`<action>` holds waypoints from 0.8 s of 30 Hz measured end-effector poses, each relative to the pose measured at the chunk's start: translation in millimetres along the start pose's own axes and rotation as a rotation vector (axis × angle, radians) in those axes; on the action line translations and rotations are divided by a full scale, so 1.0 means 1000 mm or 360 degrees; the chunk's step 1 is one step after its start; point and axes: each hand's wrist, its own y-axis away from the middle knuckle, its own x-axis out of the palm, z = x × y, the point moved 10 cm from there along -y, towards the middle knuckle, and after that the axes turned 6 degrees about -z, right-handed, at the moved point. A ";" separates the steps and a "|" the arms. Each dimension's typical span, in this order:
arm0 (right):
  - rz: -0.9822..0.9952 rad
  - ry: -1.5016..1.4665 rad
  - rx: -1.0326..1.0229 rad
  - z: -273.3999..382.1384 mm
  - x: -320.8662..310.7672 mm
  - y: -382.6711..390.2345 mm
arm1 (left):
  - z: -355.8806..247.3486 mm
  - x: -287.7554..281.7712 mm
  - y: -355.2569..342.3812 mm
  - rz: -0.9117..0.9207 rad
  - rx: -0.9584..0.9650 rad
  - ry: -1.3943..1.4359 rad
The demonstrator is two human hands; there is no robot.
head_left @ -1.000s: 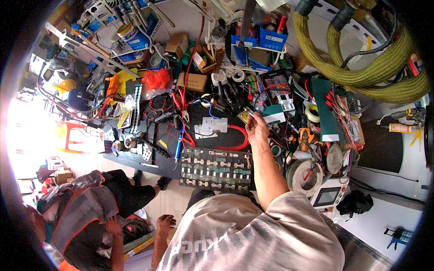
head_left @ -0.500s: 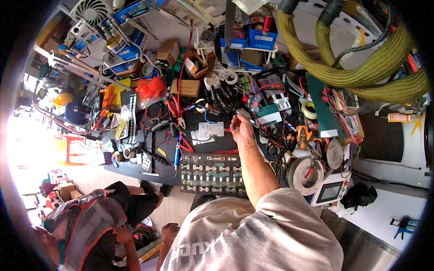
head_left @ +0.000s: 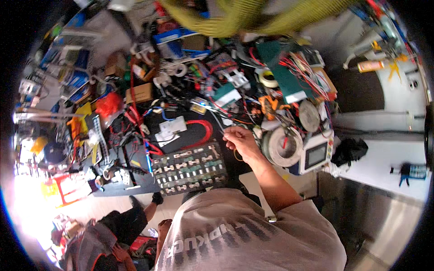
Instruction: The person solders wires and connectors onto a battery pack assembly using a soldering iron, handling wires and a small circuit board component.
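Observation:
My right hand (head_left: 240,143) is over the front of the cluttered bench, with its fingers pinched together. A thin pale strand (head_left: 219,126) leads from the fingertips toward the back of the bench; motion blur hides its kind. Left of this hand lies a dark board (head_left: 190,168) carrying rows of small metal and white pieces. Between the two runs a bundle of red wire (head_left: 209,131), beside white paper sheets (head_left: 171,130). My left hand (head_left: 164,226) hangs low beside my shirt, away from the bench, its fingers too dark and blurred to read.
Right of my right hand stand a wire spool (head_left: 267,147) and a white device with a screen (head_left: 315,156). Orange-handled tool (head_left: 269,107), tape roll (head_left: 268,79) and cables crowd behind. A thick yellow braided hose (head_left: 203,22) hangs overhead. Another person (head_left: 97,244) sits at lower left.
My view has swung to the right, so the bench appears shifted left. My right hand has drawn back from among the tools toward the bench's front, near the spool.

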 end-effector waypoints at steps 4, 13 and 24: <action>-0.0339 -0.0042 -0.0273 0.018 -0.101 0.030 | -0.032 0.008 -0.014 0.0093 0.0009 -0.0126; -0.0475 0.0732 -0.0895 0.076 -0.078 0.017 | -0.133 0.042 -0.001 0.0137 0.0272 -0.0248; -0.0108 0.2057 -0.0753 0.053 0.055 -0.098 | -0.013 0.034 0.036 -0.0105 0.0343 0.0104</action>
